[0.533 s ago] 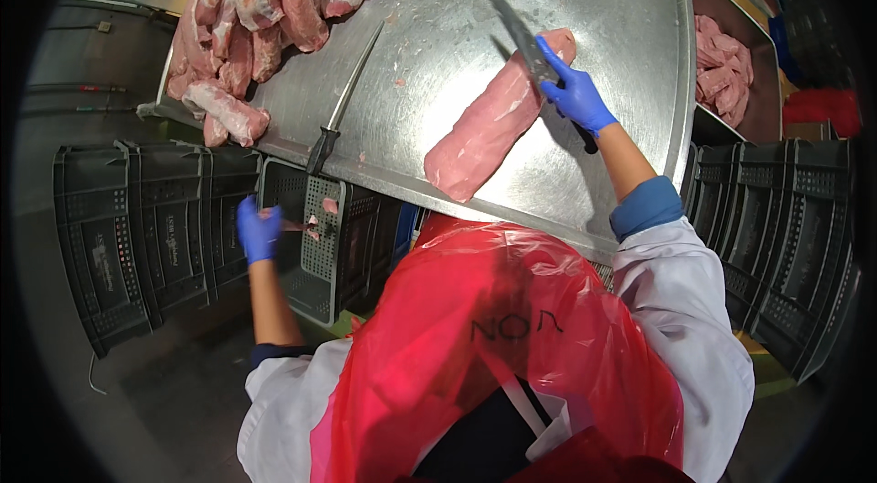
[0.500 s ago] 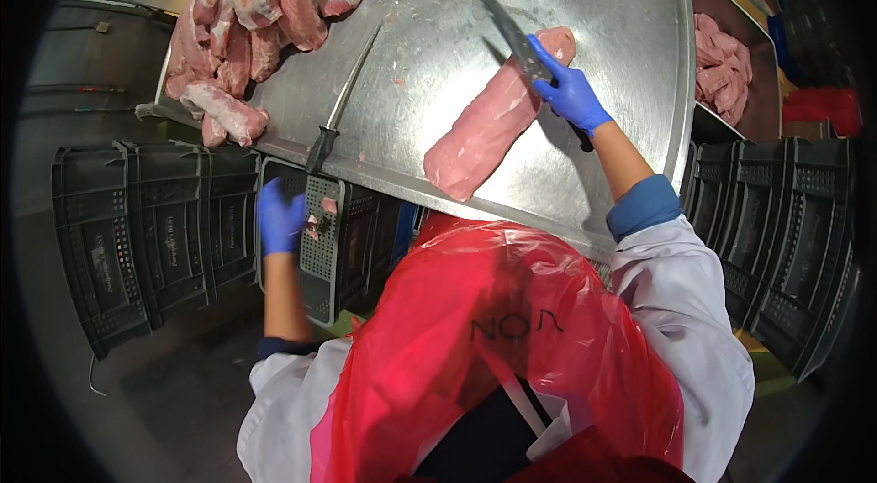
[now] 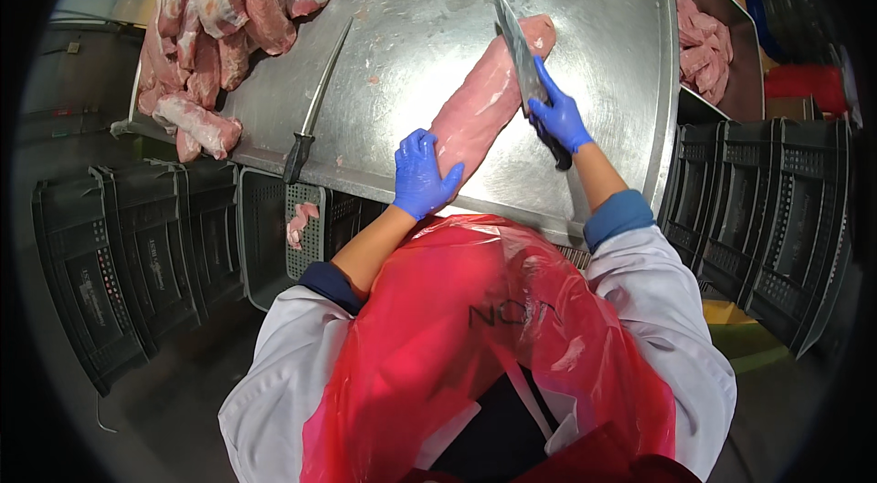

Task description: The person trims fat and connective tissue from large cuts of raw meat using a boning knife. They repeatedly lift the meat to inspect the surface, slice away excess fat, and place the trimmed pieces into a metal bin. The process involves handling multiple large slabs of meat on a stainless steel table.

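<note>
A trimmed, pale pink pork loin lies slanted across the metal table. My left hand, in a blue glove, grips its near end, thumb on one side and fingers on the other. In my right hand, also gloved in blue, is a butcher's knife, held by its dark handle with the index finger stretched along the blade. The blade points away from me and lies over or against the loin's right side; whether it touches cannot be told. Left of the loin rests a sharpening steel, its black handle at the table edge.
Several untrimmed pork loins are heaped at the far left. Right of the table, a bin holds trimmed meat. Dark crates stand on the left and right. A grey crate by the table holds meat scraps.
My left hand has come from over the grey crate to the loin's near end and taken hold. A scrap now hangs or lies in the crate. The knife has turned more upright, its tip swung right.
</note>
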Motion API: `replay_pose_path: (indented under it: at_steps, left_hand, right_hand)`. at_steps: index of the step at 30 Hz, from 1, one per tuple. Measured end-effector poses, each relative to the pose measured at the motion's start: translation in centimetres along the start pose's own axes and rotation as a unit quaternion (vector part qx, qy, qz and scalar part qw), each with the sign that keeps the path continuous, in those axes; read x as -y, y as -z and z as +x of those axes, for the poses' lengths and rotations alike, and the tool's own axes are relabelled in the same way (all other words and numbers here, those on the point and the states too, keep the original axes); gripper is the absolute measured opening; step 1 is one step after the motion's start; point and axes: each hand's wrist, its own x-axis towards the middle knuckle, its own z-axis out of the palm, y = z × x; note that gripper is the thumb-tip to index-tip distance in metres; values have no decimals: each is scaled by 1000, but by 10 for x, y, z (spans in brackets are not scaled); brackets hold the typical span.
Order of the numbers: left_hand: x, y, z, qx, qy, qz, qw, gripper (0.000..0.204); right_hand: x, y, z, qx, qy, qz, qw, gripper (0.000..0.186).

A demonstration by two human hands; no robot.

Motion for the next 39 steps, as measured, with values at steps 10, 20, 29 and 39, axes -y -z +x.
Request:
replay_pose_path:
  at_steps: [10,20,29,39]
  left_hand:
    - [21,-13,1,-17,-37,-15,999,53]
    - [23,-14,6,-25,-10,-65,998,35]
    - [31,-26,7,-129,61,-200,969,26]
    - [-54,-27,136,-73,-70,-32,994,25]
  right_hand:
    - [-18,-25,-8,-25,0,67,997,77]
    - [-30,-17,-100,66,-83,117,987,81]
    - [-47,7,-159,130,-100,-26,986,80]
    - [-32,97,-175,42,-126,39,990,76]
